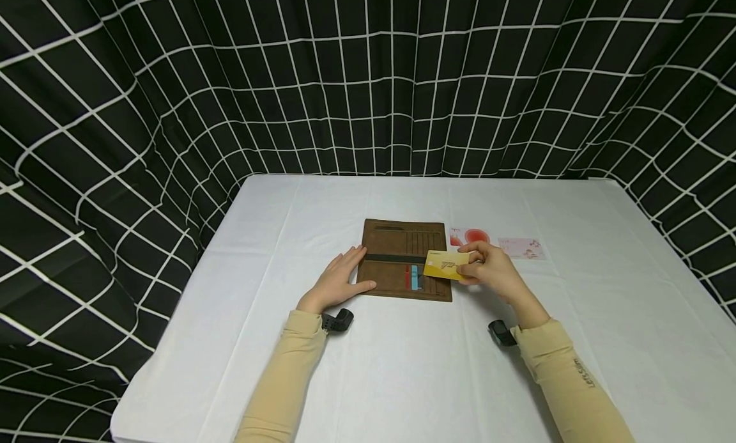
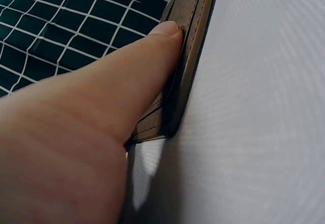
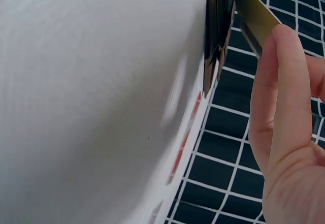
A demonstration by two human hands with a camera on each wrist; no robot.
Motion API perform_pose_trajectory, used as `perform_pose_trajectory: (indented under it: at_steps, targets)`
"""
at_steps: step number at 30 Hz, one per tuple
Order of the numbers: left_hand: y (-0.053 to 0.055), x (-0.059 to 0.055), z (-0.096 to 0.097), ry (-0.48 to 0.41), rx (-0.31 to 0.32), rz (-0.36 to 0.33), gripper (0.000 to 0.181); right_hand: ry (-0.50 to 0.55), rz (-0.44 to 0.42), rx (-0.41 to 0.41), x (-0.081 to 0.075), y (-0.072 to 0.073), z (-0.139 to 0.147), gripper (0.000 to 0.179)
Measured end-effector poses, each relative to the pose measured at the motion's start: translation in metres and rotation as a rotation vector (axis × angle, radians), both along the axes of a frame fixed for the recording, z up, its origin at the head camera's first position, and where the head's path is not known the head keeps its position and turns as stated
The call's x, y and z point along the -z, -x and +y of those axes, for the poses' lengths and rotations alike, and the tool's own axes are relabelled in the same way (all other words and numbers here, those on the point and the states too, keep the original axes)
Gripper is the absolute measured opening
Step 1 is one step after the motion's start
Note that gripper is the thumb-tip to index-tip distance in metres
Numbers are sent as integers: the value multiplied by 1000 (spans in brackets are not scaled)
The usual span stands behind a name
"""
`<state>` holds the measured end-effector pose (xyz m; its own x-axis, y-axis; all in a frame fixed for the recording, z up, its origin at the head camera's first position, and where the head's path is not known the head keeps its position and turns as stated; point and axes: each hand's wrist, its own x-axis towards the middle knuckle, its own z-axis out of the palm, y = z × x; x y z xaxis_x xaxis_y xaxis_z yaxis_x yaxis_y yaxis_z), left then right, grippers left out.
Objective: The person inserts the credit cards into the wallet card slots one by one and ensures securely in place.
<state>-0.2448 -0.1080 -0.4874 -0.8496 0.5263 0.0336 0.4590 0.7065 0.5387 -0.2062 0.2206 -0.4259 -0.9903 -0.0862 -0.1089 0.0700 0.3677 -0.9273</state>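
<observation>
A brown wallet (image 1: 384,241) lies unfolded on the white table, with a black strap (image 1: 393,258) across its middle. My left hand (image 1: 336,281) rests on its left edge, fingers extended and thumb on the lower flap; the left wrist view shows that thumb (image 2: 165,33) on the stitched border. Between thumb and fingers my right hand (image 1: 489,270) pinches a yellow card (image 1: 439,264), which overlaps the wallet's right part. In the right wrist view the card (image 3: 256,16) is tilted beside the wallet's edge. Red and blue cards (image 1: 414,277) sit in the lower flap's slots.
Right of the wallet lie a card with red circles (image 1: 476,236) and a pale pink card (image 1: 520,248), flat on the white table (image 1: 414,366). A black cloth with a white grid (image 1: 402,78) hangs around the table's back and sides.
</observation>
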Motion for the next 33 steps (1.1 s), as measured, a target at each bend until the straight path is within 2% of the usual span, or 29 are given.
perform_pose_trajectory:
  at_steps: [10, 17, 25, 33]
  targets:
    - [-1, -3, 1, 7, -4, -7, 85, -20, -9, 39, -4, -3, -8, 38]
    - [-2, -3, 1, -2, 2, 3, 84, -1, -15, 0, -4, -4, -8, 38]
    - [0, 3, -1, -19, 15, 45, 85, 38, -43, -52, -2, -6, -3, 41]
    - [0, 1, -1, -9, 5, 18, 85, 87, -70, -85, 1, -4, 3, 46]
